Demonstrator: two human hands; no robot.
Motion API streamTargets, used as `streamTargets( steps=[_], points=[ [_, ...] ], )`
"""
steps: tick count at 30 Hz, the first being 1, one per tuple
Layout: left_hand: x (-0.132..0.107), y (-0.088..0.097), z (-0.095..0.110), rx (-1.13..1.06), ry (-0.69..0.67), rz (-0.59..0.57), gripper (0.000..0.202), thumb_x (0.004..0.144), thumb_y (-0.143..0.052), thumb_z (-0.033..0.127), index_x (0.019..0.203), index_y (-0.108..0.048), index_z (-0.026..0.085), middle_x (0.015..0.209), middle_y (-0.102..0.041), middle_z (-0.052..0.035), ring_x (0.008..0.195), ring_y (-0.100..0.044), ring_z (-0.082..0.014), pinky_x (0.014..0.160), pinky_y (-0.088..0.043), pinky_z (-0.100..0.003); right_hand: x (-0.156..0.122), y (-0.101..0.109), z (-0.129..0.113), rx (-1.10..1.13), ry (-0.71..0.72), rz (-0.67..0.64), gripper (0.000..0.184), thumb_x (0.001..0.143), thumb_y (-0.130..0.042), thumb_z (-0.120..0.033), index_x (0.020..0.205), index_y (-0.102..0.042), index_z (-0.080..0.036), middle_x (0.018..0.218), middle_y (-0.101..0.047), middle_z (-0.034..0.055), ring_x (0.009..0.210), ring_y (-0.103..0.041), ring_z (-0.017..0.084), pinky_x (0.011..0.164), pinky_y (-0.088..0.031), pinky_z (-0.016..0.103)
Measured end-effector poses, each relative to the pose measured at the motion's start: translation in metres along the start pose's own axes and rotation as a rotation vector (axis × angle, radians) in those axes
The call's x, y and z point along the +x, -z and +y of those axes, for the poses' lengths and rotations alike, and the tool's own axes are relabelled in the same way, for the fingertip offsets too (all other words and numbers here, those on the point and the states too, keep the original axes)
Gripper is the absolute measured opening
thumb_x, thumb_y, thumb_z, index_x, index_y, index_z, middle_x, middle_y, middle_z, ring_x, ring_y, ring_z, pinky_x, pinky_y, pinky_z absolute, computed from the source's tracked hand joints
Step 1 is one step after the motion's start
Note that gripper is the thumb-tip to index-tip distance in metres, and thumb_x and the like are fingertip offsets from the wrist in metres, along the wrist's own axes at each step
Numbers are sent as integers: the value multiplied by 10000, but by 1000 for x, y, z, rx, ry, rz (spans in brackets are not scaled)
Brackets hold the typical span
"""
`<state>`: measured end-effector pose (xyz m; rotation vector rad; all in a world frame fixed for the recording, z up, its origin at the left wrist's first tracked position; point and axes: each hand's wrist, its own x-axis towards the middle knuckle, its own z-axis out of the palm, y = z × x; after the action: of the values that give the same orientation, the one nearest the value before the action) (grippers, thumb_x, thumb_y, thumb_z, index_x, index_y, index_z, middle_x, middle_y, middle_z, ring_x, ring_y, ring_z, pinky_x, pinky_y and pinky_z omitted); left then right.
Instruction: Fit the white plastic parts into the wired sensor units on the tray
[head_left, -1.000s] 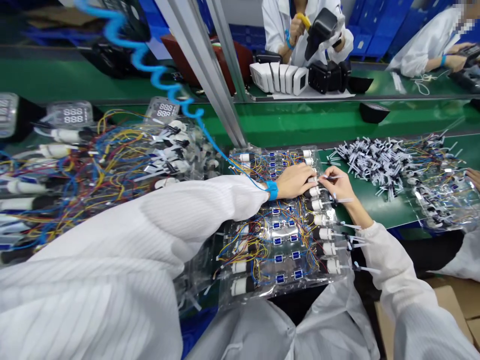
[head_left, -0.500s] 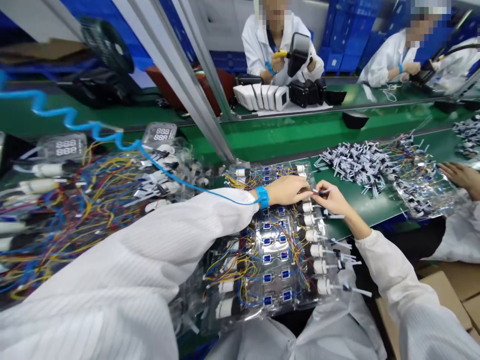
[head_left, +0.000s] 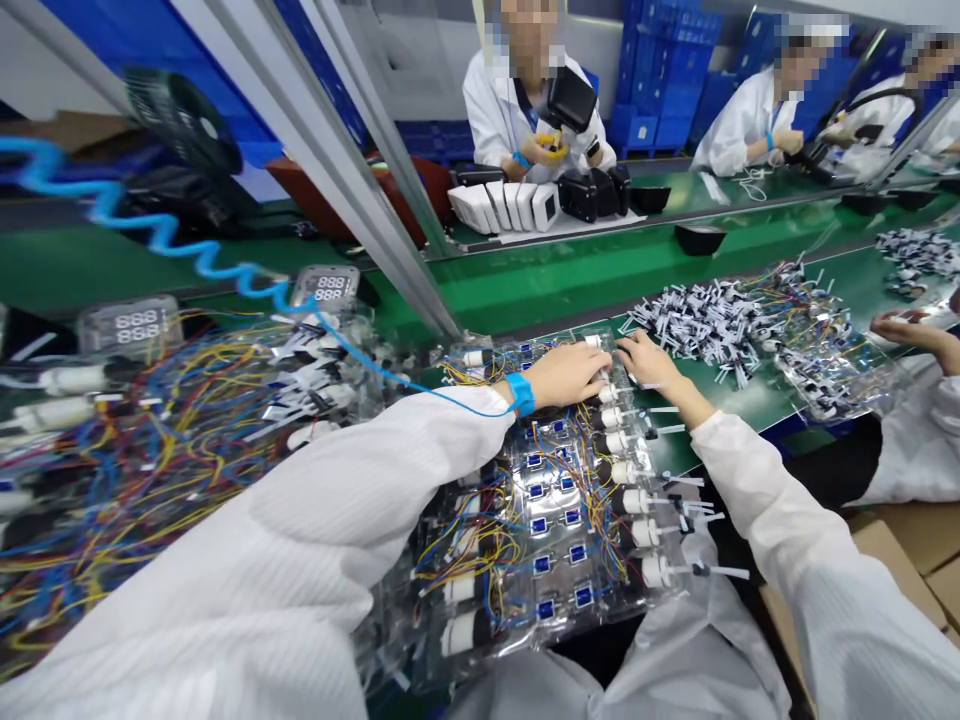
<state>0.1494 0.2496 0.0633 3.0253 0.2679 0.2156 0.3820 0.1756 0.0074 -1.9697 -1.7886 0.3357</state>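
My left hand (head_left: 562, 375), with a blue wrist strap (head_left: 521, 394) on it, lies over the far end of a clear plastic tray (head_left: 480, 640). Its fingers rest on the top white-and-black pump units (head_left: 611, 417) of a row along the tray's right side. My right hand (head_left: 651, 362) is just beyond, its fingertips close to the left hand and over the same pumps. Nothing held in it shows clearly. Small blue valves (head_left: 538, 525) and coloured wires fill the tray.
A heap of small white-and-black parts (head_left: 705, 325) lies on the green bench to the right. Another person's hand (head_left: 907, 332) reaches over a wired tray (head_left: 825, 365). A wire-filled tray (head_left: 150, 470) sits left, below a metal upright (head_left: 322, 170). Blue coiled cord (head_left: 161, 232) runs from my strap.
My right fingers no longer pinch a small dark-tipped part as before; they now lie lower and flatter over the pumps. The view has tilted, shifting the bench and trays.
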Motion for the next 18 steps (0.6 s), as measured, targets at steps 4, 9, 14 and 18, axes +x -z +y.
streamTargets(
  steps=[4, 9, 14, 18],
  points=[
    [0, -1, 1, -35, 25, 0, 249, 1044, -535, 346, 1198, -672, 205, 1144, -758, -90, 1062, -665, -271, 927, -510, -394, -9, 1, -8, -152, -51, -72, 347, 1089, -473, -377, 1236, -712, -173, 1177, -693, 191, 1104, -682, 310, 998, -512, 404],
    [1, -4, 1, -45, 50, 0, 370, 1039, -519, 350, 1320, -680, 173, 1261, -758, -125, 1142, -676, -294, 995, -516, -423, -8, 7, -5, -234, -94, -155, 292, 1074, -512, -385, 1255, -682, -232, 1098, -762, 157, 1007, -713, 313, 872, -513, 376],
    [3, -3, 1, -109, 77, -16, 356, 1023, -534, 343, 1276, -723, 179, 1290, -770, -109, 1202, -669, -282, 1059, -507, -416, -2, 11, -3, -214, -54, -172, 199, 1036, -567, -310, 1146, -703, -216, 1090, -774, 151, 980, -708, 280, 859, -486, 341],
    [3, -3, 1, -141, 96, 1, 379, 1012, -551, 344, 1313, -704, 171, 1321, -763, -104, 1203, -669, -282, 1063, -506, -418, -31, 23, 6, -153, 19, -156, 165, 1017, -548, -246, 1005, -697, -179, 1044, -772, 134, 976, -697, 233, 885, -472, 302]
  ],
)
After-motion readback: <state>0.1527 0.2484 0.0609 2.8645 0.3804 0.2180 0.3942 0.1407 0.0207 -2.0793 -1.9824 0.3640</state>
